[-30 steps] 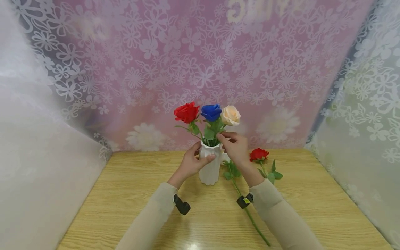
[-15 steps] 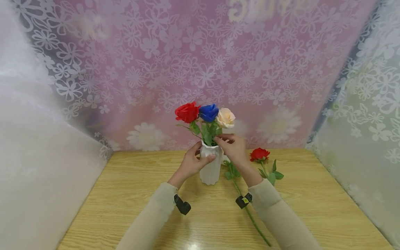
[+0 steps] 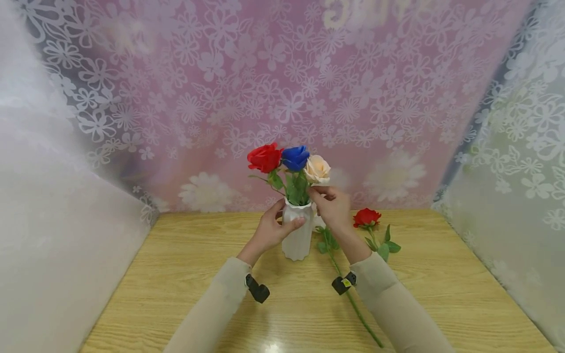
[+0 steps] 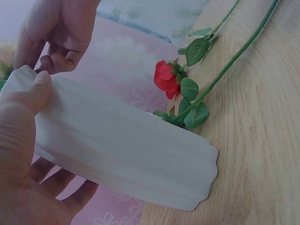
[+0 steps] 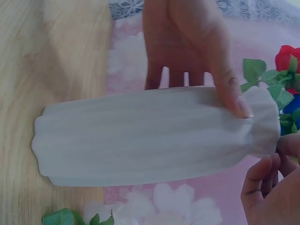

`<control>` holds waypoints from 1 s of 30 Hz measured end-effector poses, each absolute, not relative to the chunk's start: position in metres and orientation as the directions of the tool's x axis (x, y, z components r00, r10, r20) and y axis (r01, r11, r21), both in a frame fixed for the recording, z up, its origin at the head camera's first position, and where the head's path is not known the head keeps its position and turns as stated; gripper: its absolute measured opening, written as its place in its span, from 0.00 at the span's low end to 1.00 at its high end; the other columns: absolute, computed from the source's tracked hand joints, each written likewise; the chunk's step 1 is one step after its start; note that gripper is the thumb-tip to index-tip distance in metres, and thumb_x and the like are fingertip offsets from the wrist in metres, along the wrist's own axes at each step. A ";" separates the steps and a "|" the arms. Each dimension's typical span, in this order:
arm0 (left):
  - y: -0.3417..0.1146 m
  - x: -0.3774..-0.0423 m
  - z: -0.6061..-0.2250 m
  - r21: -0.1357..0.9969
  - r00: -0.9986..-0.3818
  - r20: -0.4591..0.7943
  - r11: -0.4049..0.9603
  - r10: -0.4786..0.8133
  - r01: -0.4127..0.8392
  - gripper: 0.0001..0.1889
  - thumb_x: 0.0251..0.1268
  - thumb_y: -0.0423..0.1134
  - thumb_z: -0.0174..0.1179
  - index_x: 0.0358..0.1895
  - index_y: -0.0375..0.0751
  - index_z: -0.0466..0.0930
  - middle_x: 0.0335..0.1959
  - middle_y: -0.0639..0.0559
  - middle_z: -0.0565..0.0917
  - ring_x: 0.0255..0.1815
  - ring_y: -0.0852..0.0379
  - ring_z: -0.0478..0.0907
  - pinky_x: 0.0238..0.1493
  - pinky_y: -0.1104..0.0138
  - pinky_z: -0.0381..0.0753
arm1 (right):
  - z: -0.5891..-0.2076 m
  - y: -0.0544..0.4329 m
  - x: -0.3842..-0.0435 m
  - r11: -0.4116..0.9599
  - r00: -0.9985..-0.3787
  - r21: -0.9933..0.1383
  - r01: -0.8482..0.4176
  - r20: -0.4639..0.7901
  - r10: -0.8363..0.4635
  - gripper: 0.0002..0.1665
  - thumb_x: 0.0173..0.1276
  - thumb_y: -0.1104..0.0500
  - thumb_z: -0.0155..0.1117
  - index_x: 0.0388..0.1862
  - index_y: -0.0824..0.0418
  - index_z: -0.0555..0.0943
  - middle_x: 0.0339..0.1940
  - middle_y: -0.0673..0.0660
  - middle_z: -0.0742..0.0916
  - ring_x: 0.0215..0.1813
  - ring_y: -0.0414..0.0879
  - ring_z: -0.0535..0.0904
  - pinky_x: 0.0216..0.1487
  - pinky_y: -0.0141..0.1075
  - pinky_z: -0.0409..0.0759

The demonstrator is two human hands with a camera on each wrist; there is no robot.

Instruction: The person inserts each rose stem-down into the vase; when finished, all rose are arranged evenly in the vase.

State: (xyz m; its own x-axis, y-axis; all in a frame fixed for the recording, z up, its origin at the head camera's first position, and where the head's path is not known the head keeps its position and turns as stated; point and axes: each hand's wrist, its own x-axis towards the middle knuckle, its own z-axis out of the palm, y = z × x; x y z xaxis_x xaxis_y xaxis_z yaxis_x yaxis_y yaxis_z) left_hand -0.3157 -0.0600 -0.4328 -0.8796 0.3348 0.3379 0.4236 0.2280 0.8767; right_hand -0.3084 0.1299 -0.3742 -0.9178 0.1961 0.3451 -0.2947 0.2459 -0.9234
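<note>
A white vase [image 3: 296, 240] with a wavy rim stands on the table, and my left hand [image 3: 270, 228] grips its upper part, thumb across the front. In the left wrist view that thumb [image 4: 40, 89] lies just below the rim. A red rose [image 3: 265, 158], a blue rose [image 3: 295, 158] and a cream rose [image 3: 318, 169] rise from the vase, left to right. My right hand [image 3: 333, 208] pinches at the cream rose's stem, right above the rim. The lower stems are hidden inside the vase.
Right of the vase, a long green stem [image 3: 353, 304] lies on the wooden table [image 3: 190, 294], its white bloom partly hidden behind the right hand. A second red rose [image 3: 366, 217] lies farther right. A pink flowered sheet [image 3: 247, 98] hangs behind.
The cream rose has moved left and slightly down, closer to the blue rose. My right fingers shifted left toward the stems, then back right. The left hand keeps its hold on the vase.
</note>
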 end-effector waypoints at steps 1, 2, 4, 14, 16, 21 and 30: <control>-0.060 -0.315 -0.433 0.878 -0.880 0.338 0.226 0.333 0.422 0.37 0.70 0.40 0.70 0.80 0.47 0.65 0.73 0.43 0.77 0.69 0.39 0.79 0.66 0.41 0.81 | -0.374 0.130 -0.309 0.247 -0.920 -0.924 -0.292 0.342 0.190 0.16 0.71 0.52 0.74 0.48 0.63 0.92 0.14 0.41 0.81 0.17 0.40 0.75 0.23 0.32 0.75; -0.059 -0.315 -0.432 0.879 -0.881 0.337 0.225 0.331 0.420 0.38 0.70 0.39 0.70 0.80 0.46 0.65 0.73 0.43 0.77 0.70 0.38 0.78 0.67 0.41 0.81 | -0.375 0.130 -0.309 0.244 -0.922 -0.924 -0.293 0.341 0.185 0.16 0.71 0.52 0.74 0.48 0.63 0.92 0.14 0.41 0.81 0.16 0.39 0.74 0.22 0.32 0.75; -0.059 -0.315 -0.432 0.880 -0.883 0.334 0.227 0.330 0.418 0.38 0.70 0.39 0.70 0.81 0.46 0.65 0.73 0.42 0.77 0.70 0.38 0.78 0.67 0.41 0.81 | -0.375 0.130 -0.309 0.227 -0.923 -0.928 -0.295 0.339 0.182 0.16 0.71 0.53 0.74 0.48 0.64 0.92 0.15 0.41 0.81 0.16 0.39 0.73 0.22 0.32 0.75; -0.061 -0.315 -0.433 0.870 -0.887 0.319 0.267 0.334 0.413 0.39 0.70 0.52 0.70 0.81 0.50 0.65 0.73 0.46 0.77 0.71 0.43 0.78 0.68 0.46 0.82 | -0.382 0.145 -0.301 0.127 -0.958 -0.962 -0.240 0.256 0.128 0.20 0.73 0.52 0.73 0.54 0.66 0.89 0.31 0.45 0.85 0.20 0.40 0.73 0.28 0.31 0.78; -0.060 -0.315 -0.433 0.871 -0.890 0.314 0.274 0.330 0.408 0.40 0.70 0.54 0.70 0.81 0.49 0.64 0.74 0.46 0.76 0.72 0.42 0.77 0.69 0.46 0.81 | -0.386 0.155 -0.299 0.131 -0.963 -0.964 -0.229 0.245 0.113 0.22 0.74 0.51 0.72 0.57 0.66 0.88 0.26 0.45 0.83 0.20 0.40 0.74 0.29 0.31 0.79; -0.060 -0.317 -0.434 0.872 -0.892 0.307 0.278 0.332 0.403 0.41 0.70 0.54 0.71 0.81 0.49 0.64 0.75 0.45 0.75 0.72 0.41 0.77 0.68 0.47 0.82 | -0.391 0.193 -0.296 0.117 -0.975 -0.976 -0.184 0.196 0.101 0.26 0.75 0.48 0.71 0.61 0.65 0.86 0.19 0.44 0.81 0.22 0.39 0.74 0.28 0.31 0.79; -0.060 -0.315 -0.434 0.876 -0.895 0.304 0.274 0.326 0.397 0.39 0.70 0.53 0.71 0.80 0.50 0.65 0.72 0.45 0.77 0.68 0.42 0.80 0.62 0.49 0.86 | -0.396 0.260 -0.287 0.115 -0.990 -0.985 -0.131 0.137 0.039 0.10 0.77 0.49 0.69 0.54 0.41 0.87 0.30 0.41 0.85 0.28 0.39 0.76 0.32 0.32 0.81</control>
State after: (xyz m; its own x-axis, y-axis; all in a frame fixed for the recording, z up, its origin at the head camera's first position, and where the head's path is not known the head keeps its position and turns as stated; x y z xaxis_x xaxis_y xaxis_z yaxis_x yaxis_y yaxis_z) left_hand -0.3154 -0.0598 -0.4341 -0.8954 0.3257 0.3037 0.3969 0.2744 0.8759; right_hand -0.2872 0.2598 -0.3965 -0.9899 0.0391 0.1366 -0.1313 0.1152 -0.9846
